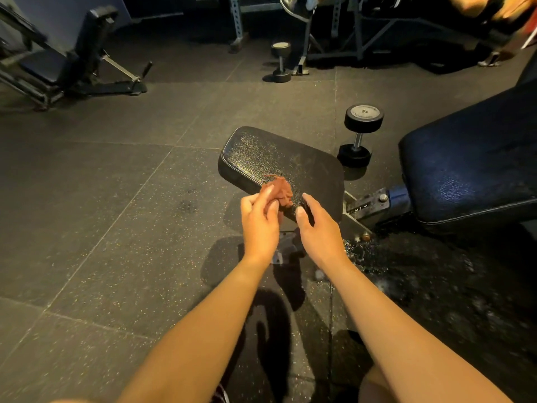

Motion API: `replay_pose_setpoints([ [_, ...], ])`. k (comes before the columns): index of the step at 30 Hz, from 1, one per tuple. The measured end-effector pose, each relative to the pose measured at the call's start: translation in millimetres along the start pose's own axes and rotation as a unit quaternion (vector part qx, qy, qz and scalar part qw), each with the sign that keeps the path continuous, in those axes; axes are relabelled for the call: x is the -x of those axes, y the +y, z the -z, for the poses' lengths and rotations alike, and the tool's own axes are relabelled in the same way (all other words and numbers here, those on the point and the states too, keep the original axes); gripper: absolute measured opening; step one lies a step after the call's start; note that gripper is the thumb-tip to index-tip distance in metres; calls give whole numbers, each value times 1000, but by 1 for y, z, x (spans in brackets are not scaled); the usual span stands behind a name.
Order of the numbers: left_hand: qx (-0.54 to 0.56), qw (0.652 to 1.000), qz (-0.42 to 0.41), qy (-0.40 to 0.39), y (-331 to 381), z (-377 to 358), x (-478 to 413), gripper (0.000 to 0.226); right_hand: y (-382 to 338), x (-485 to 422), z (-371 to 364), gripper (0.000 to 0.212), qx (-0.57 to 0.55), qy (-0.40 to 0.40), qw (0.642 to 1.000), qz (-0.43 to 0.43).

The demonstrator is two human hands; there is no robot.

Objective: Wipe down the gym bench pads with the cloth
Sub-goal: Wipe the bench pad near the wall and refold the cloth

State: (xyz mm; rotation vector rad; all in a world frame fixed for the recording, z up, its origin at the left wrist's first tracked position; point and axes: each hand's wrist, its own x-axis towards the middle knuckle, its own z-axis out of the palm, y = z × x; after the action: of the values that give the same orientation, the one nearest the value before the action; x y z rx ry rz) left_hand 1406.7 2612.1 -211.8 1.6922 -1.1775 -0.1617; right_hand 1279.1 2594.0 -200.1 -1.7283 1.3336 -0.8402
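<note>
The cloth [280, 190], a small rust-brown rag, is bunched into a wad at the near edge of the seat pad [276, 158], at about 1 o'clock from the left hand [258, 225], whose thumb and fingers pinch its near side. The right hand [316, 228] hangs just beside it at 3 o'clock, fingers loosely spread and holding nothing; whether it touches the pad cannot be told. The cloth looks light, soft and limp, so it should crumple and slide under a thin pinch. Spreading it flat and pressing it under the palm would likely cover more surface. The pad's pebbled vinyl looks firm and slightly glossy, probably slick when damp. The larger back pad [470, 170] lies at 3 o'clock from the seat pad, with a dumbbell [360, 135] standing between them at 2 o'clock.
</note>
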Motion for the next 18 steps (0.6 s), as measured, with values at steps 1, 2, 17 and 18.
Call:
replay_pose_setpoints([
  [1,-3,1000,4,-14,4,-2,2,39,0,0,-1,49,-2,1,1000,4],
  [2,-12,999,-19,-43,3,-10,8,37,1,0,-2,47,-9,5,1000,3],
  [17,47,998,28,19,-16,-6,0,40,8,6,-3,47,-22,-6,1000,-13],
  [18,35,999,20,-3,-14,-17,12,35,9,5,-3,46,-43,4,999,-22],
])
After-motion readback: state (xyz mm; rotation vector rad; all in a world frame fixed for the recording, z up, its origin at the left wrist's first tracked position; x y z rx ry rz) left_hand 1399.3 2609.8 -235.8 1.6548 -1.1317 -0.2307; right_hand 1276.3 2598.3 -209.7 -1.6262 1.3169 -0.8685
